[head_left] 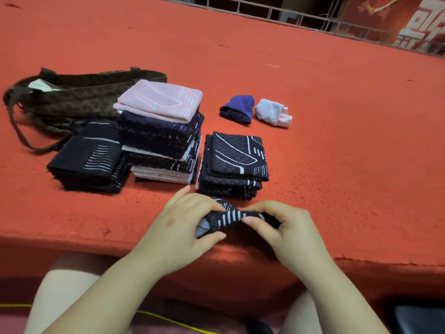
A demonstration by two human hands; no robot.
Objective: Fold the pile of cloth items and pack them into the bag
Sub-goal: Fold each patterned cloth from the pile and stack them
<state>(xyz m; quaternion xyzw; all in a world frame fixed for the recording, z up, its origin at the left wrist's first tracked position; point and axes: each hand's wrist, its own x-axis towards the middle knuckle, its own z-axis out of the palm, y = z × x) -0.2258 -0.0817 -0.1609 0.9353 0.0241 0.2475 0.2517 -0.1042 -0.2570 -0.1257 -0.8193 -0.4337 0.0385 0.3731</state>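
Observation:
Near the front edge of the red surface, my left hand (183, 225) and my right hand (281, 227) both pinch a small dark cloth with white stripes (231, 216), bunched between them. Just behind it stands a stack of folded dark patterned cloths (234, 162). To its left rises a taller stack (161, 138) topped by a pink cloth (160, 100). A low black stack (89, 162) lies further left. The brown patterned bag (72, 97) lies flat at the far left, its strap trailing forward.
A folded blue cloth (238, 109) and a folded pale cloth (273, 113) sit behind the stacks on the red surface (349, 153). A metal railing (301, 18) runs along the far edge. A yellow cord (173, 320) crosses below near my knees.

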